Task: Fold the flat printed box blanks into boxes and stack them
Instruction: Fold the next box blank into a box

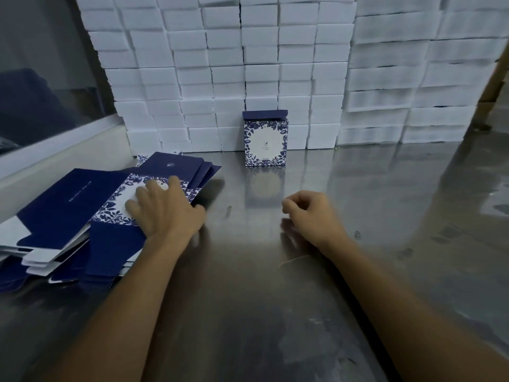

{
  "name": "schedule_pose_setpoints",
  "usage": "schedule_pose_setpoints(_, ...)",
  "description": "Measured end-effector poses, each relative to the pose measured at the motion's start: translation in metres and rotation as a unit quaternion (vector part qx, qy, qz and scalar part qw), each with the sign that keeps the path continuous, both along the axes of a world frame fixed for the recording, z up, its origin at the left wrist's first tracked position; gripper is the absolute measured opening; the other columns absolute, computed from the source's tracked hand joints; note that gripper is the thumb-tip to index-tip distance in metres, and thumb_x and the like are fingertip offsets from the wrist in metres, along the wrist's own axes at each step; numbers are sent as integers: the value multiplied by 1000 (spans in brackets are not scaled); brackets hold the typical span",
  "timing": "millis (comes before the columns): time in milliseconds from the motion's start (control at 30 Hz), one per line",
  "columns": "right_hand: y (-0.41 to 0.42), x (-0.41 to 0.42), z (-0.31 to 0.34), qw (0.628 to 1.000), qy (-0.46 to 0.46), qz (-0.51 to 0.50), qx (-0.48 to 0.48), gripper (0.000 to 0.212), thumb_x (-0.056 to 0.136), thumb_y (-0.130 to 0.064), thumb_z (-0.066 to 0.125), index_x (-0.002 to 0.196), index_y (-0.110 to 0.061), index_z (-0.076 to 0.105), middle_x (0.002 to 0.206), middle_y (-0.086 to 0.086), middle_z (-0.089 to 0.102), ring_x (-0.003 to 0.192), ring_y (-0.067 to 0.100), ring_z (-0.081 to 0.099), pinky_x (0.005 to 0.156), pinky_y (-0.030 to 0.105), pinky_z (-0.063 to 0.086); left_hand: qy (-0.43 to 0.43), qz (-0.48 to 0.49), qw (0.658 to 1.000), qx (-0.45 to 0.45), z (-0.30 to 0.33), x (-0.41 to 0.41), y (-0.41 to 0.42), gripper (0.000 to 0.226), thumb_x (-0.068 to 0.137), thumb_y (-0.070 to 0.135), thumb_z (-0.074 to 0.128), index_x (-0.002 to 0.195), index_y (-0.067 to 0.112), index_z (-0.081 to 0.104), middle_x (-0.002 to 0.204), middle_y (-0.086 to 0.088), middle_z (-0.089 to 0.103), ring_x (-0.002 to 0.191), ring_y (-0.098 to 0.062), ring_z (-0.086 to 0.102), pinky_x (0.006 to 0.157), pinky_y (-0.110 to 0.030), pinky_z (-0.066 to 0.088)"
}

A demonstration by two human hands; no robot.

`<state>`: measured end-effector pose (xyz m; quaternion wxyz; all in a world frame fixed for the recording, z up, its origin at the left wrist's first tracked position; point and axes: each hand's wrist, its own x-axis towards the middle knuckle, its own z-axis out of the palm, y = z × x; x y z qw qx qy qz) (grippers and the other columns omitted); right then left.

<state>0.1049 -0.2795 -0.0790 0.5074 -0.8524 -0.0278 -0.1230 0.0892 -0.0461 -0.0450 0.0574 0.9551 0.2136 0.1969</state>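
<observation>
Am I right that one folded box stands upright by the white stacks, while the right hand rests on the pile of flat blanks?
Not quite: the head view shows the left hand resting on the blanks. The right hand hangs loosely curled over the bare table. The box does stand upright by the white stacks.

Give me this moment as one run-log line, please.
left hand flat on blank stack | right hand loosely curled, empty, over steel table | one folded box upright
</observation>
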Motion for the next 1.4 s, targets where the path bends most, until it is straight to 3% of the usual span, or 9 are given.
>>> schedule_pose_setpoints(67,-2,0,0,998,1,5,61,20,93,-18,62,77,-16,72,79,4,74,64,11,68,55,20,52,-4,6,999,-31,-3,2,6,53,88,42,63,131,15,49,131,-19,50,121,-38,47,99,-49,32)
schedule_pose_setpoints(167,-2,1,0,997,-1,9,77,21,93,-17,62,74,-16,72,76,3,74,63,10,65,51,14,49,-59,7,995,-77,-2,7,15,35,94,39,57,116,11,59,117,-16,63,109,-37,57,95,-47,36)
schedule_pose_setpoints(400,-2,2,0,997,-2,8,71,20,91,-20,62,75,-16,72,76,2,74,80,25,71,79,45,61,-76,-3,993,-91,0,6,18,33,90,32,64,111,7,59,108,-16,64,101,-39,58,74,-39,36)
schedule_pose_setpoints(600,-5,3,3,993,-4,-15,121,20,93,-20,61,76,-17,72,71,-4,74,77,25,72,75,50,61,-55,-55,996,38,0,5,7,32,93,9,54,123,3,46,99,-19,60,86,-40,58,62,-40,34)
schedule_pose_setpoints(733,-5,1,2,991,-4,-10,131,20,94,-20,62,77,-18,72,69,-6,73,78,25,72,72,50,62,-101,-73,992,24,1,6,9,35,84,0,63,113,5,46,100,-18,58,76,-36,50,63,-42,33)
schedule_pose_setpoints(900,-6,3,2,991,-1,-5,136,20,94,-20,62,77,-18,72,66,-6,72,78,23,72,73,47,63,-106,-46,992,-44,-1,7,8,55,74,-4,73,123,13,55,111,-13,63,104,-37,53,69,-43,36)
schedule_pose_setpoints(1067,-5,2,2,992,-1,1,129,19,94,-20,62,78,-19,72,68,-5,73,78,19,72,75,45,63,-174,-66,981,52,3,0,7,46,72,-6,72,116,4,64,111,-18,63,106,-38,46,84,-47,33)
schedule_pose_setpoints(1300,-5,1,3,993,-13,8,120,19,95,-20,62,78,-17,72,68,-3,73,78,20,72,72,43,63,-293,-141,939,114,17,-15,-25,40,72,-14,57,106,3,67,106,-13,63,97,-37,51,78,-46,30)
schedule_pose_setpoints(1400,-5,0,5,990,-24,28,135,20,94,-25,64,79,-15,73,70,-2,74,75,18,71,64,30,60,-310,-205,916,151,15,-22,-53,32,77,-9,53,100,5,69,104,-11,66,92,-35,56,76,-45,34)
